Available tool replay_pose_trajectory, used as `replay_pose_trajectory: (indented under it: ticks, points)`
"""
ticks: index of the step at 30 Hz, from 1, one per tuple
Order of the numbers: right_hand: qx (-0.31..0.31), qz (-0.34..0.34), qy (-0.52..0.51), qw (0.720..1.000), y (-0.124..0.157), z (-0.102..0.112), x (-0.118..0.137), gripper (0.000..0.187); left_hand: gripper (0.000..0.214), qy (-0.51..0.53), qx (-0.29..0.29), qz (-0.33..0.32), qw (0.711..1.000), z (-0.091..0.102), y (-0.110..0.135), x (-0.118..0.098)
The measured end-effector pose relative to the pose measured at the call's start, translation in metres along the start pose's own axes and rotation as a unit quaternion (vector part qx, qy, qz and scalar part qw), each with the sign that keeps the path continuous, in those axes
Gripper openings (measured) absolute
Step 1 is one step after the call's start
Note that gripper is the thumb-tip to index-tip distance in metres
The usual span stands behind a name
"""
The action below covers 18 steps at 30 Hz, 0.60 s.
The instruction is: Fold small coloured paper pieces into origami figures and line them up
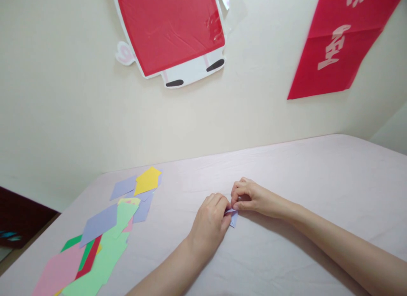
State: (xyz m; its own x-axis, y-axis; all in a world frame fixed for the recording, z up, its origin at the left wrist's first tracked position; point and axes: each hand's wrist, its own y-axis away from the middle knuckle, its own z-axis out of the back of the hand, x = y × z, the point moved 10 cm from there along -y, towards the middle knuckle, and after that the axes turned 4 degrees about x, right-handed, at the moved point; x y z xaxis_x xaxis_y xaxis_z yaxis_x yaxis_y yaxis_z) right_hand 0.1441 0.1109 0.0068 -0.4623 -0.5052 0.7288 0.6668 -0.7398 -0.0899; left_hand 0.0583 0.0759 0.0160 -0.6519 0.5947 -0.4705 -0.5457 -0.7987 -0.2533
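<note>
The left hand [210,217] and right hand [251,196], close together, pinch a small folded lilac paper [234,220] between them, over a pale sheet [286,262]. Overlapping coloured papers [108,253] lie well to their left.

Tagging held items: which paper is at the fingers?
The small folded lavender piece between the left hand and the right hand; the other papers lie spread at the picture's left, away from both.
</note>
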Motion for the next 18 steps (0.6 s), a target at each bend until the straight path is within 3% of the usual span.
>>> replay_pose_trajectory:
  ticks: [12,18]
  points:
    - [-0.011,-0.035,0.024,0.999,0.000,-0.002,-0.003,0.007,0.013,0.062,-0.003,0.045,0.997,-0.001,-0.004,0.014]
    - [-0.035,-0.074,0.047,0.996,-0.003,-0.003,-0.002,0.009,0.014,0.112,0.040,0.053,0.992,0.003,-0.009,0.019]
